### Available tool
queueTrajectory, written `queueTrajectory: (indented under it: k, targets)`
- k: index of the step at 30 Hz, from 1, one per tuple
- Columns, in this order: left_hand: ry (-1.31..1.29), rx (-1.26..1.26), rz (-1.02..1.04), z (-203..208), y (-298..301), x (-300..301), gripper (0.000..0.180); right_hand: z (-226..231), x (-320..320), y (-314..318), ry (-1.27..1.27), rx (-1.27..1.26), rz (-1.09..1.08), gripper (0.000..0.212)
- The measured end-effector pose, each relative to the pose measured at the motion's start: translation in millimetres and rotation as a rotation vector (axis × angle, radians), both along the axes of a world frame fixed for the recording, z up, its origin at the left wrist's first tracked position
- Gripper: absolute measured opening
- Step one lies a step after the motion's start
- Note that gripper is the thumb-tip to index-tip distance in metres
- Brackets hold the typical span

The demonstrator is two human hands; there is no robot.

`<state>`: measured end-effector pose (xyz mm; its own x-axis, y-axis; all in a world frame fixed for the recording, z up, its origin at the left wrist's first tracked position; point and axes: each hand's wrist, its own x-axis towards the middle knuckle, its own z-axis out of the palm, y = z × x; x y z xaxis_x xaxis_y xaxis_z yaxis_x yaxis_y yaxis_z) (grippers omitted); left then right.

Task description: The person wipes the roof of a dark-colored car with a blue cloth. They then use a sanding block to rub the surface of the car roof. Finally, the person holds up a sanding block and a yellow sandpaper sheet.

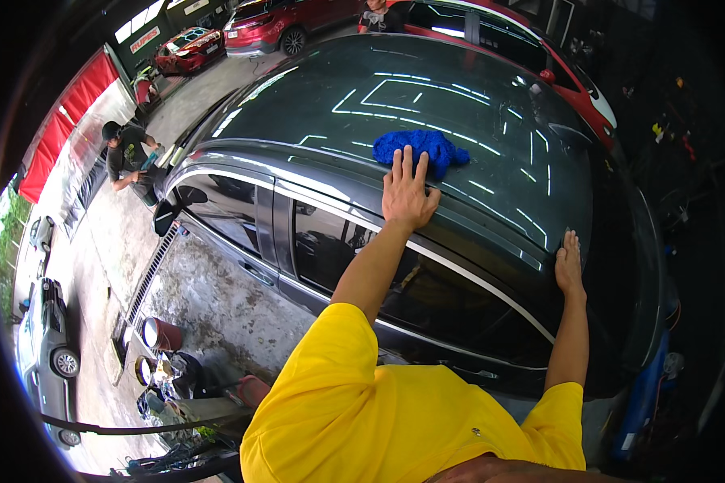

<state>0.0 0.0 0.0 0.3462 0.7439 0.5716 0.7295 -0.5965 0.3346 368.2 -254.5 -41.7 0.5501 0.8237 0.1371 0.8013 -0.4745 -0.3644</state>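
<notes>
A dark car with a glossy roof point(298, 113) stretches in front of me, strips of light mirrored in its paint. On the roof lies a bunched blue microfiber cloth point(415, 145). My left hand point(408, 193) reaches over the side rail, its fingers spread and outstretched. Their tips rest on the near edge of the cloth; the palm lies below it. Farther right and nearer to me, my right hand point(569, 262) is laid flat with straight fingers on the rear part of the roof, holding nothing.
At the left front of the car a person point(129, 157) in a cap bends beside it. Another person point(379, 18) stands beyond the roof, near a red car point(491, 36). Buckets point(161, 334) stand on the concrete at left, by a drain grate point(149, 270).
</notes>
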Motion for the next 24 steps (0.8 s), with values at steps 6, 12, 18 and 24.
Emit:
queueTrajectory:
  k: [6, 12, 18, 24]
  targets:
    - [-0.019, -0.005, -0.001, -6, -6, 5, 0.079, 7, 1, -5, -0.006, -0.021, -0.015, 0.063]
    - [0.012, 0.005, 0.008, -2, 0, -4, 0.079, 3, -9, 4, -0.013, -0.025, -0.021, 0.063]
    - [0.021, -0.016, 0.002, 0, 0, -6, 0.079, -9, -6, -2, -0.053, -0.032, -0.011, 0.063]
    - [-0.005, -0.006, -0.014, -7, 0, -1, 0.078, 7, -15, -3, -0.157, -0.101, 0.046, 0.064]
